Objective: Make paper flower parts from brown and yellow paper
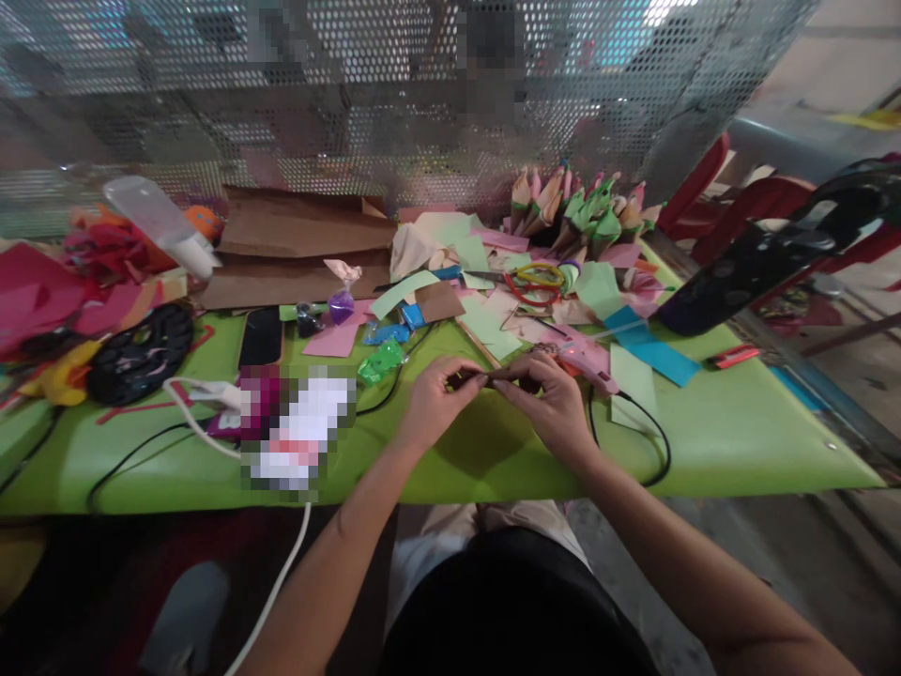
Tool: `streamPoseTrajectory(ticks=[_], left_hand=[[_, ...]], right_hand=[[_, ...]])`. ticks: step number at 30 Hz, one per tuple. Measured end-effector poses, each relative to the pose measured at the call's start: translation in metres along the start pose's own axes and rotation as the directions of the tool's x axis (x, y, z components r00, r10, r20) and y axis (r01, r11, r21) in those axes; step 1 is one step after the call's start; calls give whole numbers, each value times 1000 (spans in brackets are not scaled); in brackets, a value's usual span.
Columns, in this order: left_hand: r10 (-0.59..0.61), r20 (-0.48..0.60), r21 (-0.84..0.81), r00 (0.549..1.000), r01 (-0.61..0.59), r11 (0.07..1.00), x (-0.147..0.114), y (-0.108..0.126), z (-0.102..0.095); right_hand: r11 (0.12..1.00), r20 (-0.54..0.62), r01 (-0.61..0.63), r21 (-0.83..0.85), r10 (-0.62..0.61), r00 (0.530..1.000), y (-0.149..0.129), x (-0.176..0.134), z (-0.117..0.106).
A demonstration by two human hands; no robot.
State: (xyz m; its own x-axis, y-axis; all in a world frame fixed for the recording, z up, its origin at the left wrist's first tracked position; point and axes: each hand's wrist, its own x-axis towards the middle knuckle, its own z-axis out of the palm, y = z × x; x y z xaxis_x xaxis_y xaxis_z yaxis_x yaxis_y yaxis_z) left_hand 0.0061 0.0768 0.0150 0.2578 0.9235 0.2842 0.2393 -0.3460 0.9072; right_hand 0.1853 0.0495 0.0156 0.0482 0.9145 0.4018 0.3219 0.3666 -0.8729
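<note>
My left hand (445, 399) and my right hand (545, 402) meet above the front of the green table. Both are closed, thumbs against fingers, on a small brown strip of paper (498, 373) stretched between the fingertips. Most of the strip is hidden by my fingers. A thin wooden stick (479, 342) slants up just behind the fingertips; whether it touches them I cannot tell. Right behind my right hand lies a pink glue gun (586, 357) with a black cord. Green paper pieces (491, 324) and scissors with red and yellow handles (536, 282) are farther back.
Paper-wrapped cones (584, 211) stand at the back right. A dark bottle (739, 268) and red cutter (734, 357) are on the right. To the left are a blurred-out phone (304, 432), a purple power strip (257, 404) and a brown paper bag (296, 249). Perforated metal (394, 113) borders the back.
</note>
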Motion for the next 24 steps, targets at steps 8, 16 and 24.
streamPoseTrajectory(ticks=[8,16,24], left_hand=[[-23,6,19,1000,23,1000,-1,1,-1],[-70,-34,15,997,70,997,-1,0,-4],[-149,-8,-106,989,147,983,-3,2,-7]], right_hand=[[1000,-26,-19,22,20,999,2,0,0],[995,-87,-76,65,81,993,7,1,-4],[979,-72,-139,147,150,986,9,0,-6]])
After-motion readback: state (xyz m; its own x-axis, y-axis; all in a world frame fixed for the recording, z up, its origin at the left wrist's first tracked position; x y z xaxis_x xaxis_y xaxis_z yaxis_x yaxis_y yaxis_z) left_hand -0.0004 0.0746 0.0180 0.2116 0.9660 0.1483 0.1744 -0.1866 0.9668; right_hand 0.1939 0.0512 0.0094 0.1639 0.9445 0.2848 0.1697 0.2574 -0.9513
